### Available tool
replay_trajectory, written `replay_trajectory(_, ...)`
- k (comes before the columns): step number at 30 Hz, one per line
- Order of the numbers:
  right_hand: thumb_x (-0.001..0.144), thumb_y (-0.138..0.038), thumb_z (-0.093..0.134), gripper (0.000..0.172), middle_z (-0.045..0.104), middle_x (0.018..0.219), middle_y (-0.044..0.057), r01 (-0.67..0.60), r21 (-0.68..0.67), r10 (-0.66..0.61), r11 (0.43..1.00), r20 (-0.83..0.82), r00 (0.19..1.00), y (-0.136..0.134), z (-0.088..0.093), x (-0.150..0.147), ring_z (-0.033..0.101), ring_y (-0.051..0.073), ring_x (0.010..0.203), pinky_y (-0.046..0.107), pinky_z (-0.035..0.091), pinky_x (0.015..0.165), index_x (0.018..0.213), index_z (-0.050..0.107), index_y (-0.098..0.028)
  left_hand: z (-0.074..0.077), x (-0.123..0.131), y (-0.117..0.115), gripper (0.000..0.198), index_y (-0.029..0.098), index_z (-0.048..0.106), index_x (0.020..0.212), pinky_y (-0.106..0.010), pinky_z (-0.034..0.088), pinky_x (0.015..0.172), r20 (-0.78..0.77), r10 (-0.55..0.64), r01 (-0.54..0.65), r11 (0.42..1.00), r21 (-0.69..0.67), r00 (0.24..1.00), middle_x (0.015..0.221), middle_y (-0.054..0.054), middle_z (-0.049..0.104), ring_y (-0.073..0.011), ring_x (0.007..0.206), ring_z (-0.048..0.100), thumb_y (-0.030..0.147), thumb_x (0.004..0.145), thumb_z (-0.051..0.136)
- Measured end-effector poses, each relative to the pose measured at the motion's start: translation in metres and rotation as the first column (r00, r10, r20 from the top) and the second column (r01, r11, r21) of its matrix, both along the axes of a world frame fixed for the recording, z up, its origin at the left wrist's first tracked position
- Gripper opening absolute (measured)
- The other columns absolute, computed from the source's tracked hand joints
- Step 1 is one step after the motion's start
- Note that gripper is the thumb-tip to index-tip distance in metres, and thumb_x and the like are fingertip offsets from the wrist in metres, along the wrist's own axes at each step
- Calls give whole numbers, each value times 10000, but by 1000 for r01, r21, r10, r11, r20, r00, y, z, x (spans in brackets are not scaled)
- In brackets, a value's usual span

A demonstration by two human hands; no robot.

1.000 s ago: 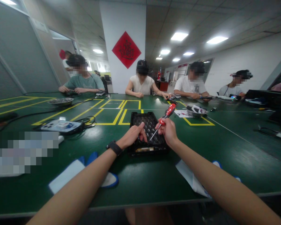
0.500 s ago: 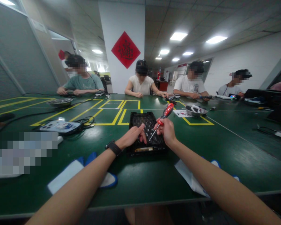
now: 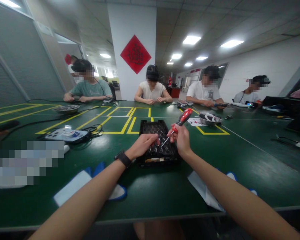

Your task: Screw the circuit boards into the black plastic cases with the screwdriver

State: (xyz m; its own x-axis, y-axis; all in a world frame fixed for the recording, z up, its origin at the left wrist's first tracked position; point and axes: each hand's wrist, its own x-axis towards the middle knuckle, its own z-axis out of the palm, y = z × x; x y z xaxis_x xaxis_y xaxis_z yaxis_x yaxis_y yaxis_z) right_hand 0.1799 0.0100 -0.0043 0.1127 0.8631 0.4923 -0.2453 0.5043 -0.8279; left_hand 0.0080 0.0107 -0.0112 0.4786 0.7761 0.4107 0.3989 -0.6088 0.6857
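Note:
My right hand is closed round a screwdriver with a red and black handle. Its thin metal shaft slants down and left over a black tray-like case. The case lies on the green table in front of me and holds several small items in rows, too small to name. My left hand, with a black watch on its wrist, reaches over the left side of the case. Its fingers are curled together near the screwdriver's tip; whatever they may hold is hidden.
Blue and white gloves lie at left and right by my forearms. A pale blue device with cables stands left. Metal bowls sit farther off, left and right. Several people sit across the table.
My left fingers have drawn together from a looser spread. The screwdriver has shifted slightly right and up in the view. Across the table, a person's hand has moved in toward their other hand.

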Motion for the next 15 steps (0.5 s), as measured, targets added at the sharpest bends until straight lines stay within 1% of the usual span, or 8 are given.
replay_trajectory(2,829,-391,458,206,559,508,-57,-13,36,11,999,61,998,-7,3,-4,422,58,313,160,299,317,874,465,-190,1,4,-2,436,124,660,784,-221,375,605,-4,-14,14,999,32,1000,692,-21,605,-112,637,509,526,780,489)
replay_trajectory(4,817,-430,483,254,563,516,-68,-21,55,15,998,105,994,-13,5,-8,420,54,309,156,299,319,930,459,-204,1,6,-3,377,116,640,768,-218,385,603,-11,-56,57,998,23,998,704,-27,614,-111,638,512,487,715,596)
replay_trajectory(7,806,-454,495,309,579,554,-64,-57,58,50,997,110,993,-16,6,-10,435,48,330,154,317,342,995,461,-212,0,7,-2,337,108,626,761,-222,396,616,2,-91,91,996,-13,996,703,-34,616,-111,640,520,443,735,593)
replay_trajectory(9,815,-448,483,320,591,599,-49,-121,42,117,992,83,990,-13,6,-10,445,43,361,155,333,367,1019,480,-202,-2,5,0,321,108,627,781,-225,399,626,14,-99,99,995,-24,995,715,-35,617,-114,654,523,422,765,563)
replay_trajectory(13,809,-422,494,343,597,671,-24,-276,-40,277,960,17,961,-3,1,-8,453,40,420,164,364,412,1040,528,-170,-4,4,2,297,111,627,798,-224,397,642,12,-121,122,992,-21,993,744,-35,617,-116,682,524,384,808,509)
replay_trajectory(15,789,-410,526,356,593,672,-26,-292,-70,294,954,15,956,0,-2,-8,443,40,420,166,359,407,1050,535,-168,-4,4,2,288,112,622,790,-220,393,632,-2,-145,145,989,-32,989,734,-29,610,-111,670,515,379,805,513)
